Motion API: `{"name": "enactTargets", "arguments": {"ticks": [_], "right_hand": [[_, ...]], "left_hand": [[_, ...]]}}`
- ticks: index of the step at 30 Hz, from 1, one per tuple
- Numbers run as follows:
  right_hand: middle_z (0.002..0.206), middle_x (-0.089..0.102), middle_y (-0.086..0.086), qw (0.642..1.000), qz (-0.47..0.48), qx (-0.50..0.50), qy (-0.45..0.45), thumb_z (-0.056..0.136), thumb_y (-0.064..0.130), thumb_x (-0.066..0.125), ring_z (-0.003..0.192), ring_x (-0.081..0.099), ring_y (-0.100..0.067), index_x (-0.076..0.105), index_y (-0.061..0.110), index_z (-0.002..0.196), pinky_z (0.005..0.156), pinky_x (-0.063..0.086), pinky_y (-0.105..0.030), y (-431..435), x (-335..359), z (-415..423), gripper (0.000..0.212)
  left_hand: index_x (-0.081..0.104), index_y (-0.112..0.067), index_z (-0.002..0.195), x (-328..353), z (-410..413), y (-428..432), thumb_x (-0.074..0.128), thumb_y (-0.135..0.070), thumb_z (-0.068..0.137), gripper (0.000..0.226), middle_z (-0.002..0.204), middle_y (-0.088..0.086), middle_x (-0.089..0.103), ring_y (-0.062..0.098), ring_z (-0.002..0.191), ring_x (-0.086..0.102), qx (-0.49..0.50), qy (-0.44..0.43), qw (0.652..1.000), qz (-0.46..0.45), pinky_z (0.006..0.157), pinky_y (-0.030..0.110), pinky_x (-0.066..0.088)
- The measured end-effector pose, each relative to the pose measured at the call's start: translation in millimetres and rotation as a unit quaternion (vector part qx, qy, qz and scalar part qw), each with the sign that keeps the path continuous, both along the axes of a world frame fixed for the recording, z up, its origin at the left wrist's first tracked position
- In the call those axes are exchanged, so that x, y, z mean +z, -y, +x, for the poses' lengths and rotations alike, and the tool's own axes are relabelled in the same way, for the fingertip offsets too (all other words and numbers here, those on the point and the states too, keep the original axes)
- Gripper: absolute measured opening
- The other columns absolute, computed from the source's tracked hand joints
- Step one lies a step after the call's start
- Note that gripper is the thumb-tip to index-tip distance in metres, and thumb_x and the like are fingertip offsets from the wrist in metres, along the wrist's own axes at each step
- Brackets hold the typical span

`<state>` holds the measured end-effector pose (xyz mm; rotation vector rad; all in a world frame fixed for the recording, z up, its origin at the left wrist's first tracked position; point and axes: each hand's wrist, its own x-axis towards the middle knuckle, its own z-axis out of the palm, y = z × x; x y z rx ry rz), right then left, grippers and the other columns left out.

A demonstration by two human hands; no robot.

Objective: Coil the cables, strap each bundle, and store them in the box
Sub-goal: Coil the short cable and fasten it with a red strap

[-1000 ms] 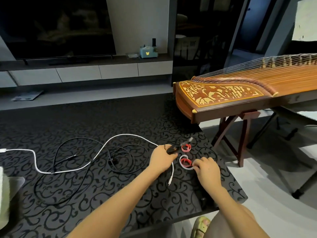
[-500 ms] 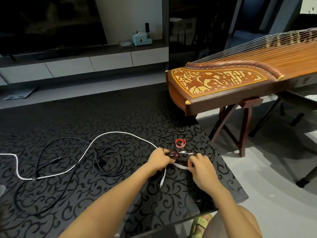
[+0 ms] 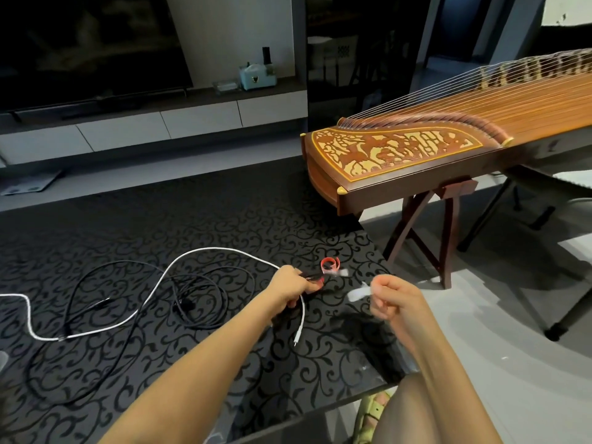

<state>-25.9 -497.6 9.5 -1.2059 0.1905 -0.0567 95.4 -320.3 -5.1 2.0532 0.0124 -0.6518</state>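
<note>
white strap [image 3: 356,294], pinched between right fingers [image 3: 382,287]

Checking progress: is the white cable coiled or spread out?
Spread out: the white cable snakes loosely across the table, uncoiled; the left hand grips it near one end.

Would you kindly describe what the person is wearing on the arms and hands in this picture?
Nothing visible: the left forearm and right forearm are bare, with no sleeve reaching into view. The left hand and right hand show no glove, ring, watch or bracelet that I can see.
</note>
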Motion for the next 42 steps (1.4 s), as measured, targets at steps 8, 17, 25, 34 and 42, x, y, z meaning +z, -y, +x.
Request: {"name": "enactTargets", "arguments": {"ticks": [8, 17, 25, 34, 42], "right_hand": [[0.055, 0.05, -0.005, 0.995, -0.077, 0.014, -0.054, 0.087, -0.002, 0.057, 0.049, 0.037, -0.012, 0.065, 0.001, 0.078, 0.048, 0.033, -0.022, -15, 31, -5, 0.013], [0.059, 0.061, -0.007, 0.992, -0.1, -0.078, 0.005, 0.086, -0.008, 0.055, 0.045, 0.05, -0.011, 0.059, 0.008, 0.105, 0.045, 0.039, -0.021, -84, 90, 2, 0.024], [0.068, 0.069, -0.004, 0.985, -0.125, -0.108, 0.051, 0.083, 0.012, 0.071, 0.065, 0.061, -0.011, 0.072, 0.008, 0.076, 0.062, 0.05, -0.02, -163, 109, -16, 0.007], [0.069, 0.07, -0.001, 0.989, 0.14, -0.008, -0.047, 0.094, 0.004, 0.047, 0.071, 0.058, -0.016, 0.059, 0.011, 0.083, 0.067, 0.043, -0.025, -179, 125, -11, 0.018], [0.047, 0.045, -0.003, 0.991, -0.056, -0.061, 0.106, 0.095, 0.014, 0.053, 0.036, 0.035, -0.01, 0.06, 0.005, 0.095, 0.048, 0.039, -0.026, -168, 140, -27, 0.012]], "left_hand": [[0.057, -0.01, 0.081, 61, -30, 1, 0.063, -0.016, 0.09, 0.012, 0.046, -0.008, 0.042, 0.007, 0.038, 0.029, -0.022, 0.006, 0.986, -0.164, 0.037, 0.018, 0.025], [0.054, -0.01, 0.077, 101, -89, -46, 0.047, -0.001, 0.095, 0.021, 0.042, -0.011, 0.034, 0.001, 0.034, 0.019, -0.019, -0.025, 0.946, -0.324, 0.034, 0.014, 0.018], [0.051, -0.008, 0.086, 127, -106, -89, 0.045, 0.001, 0.094, 0.013, 0.043, -0.011, 0.031, 0.001, 0.035, 0.02, 0.047, 0.062, 0.944, -0.322, 0.034, 0.015, 0.019], [0.057, -0.004, 0.093, 152, -118, -139, 0.058, -0.01, 0.075, 0.02, 0.054, -0.003, 0.029, 0.006, 0.041, 0.023, 0.031, -0.104, 0.874, -0.474, 0.041, 0.018, 0.025], [0.052, 0.006, 0.105, 147, -107, -170, 0.05, -0.036, 0.085, 0.046, 0.069, 0.009, 0.046, 0.019, 0.059, 0.047, 0.088, -0.17, 0.787, -0.586, 0.063, 0.035, 0.053]]}}
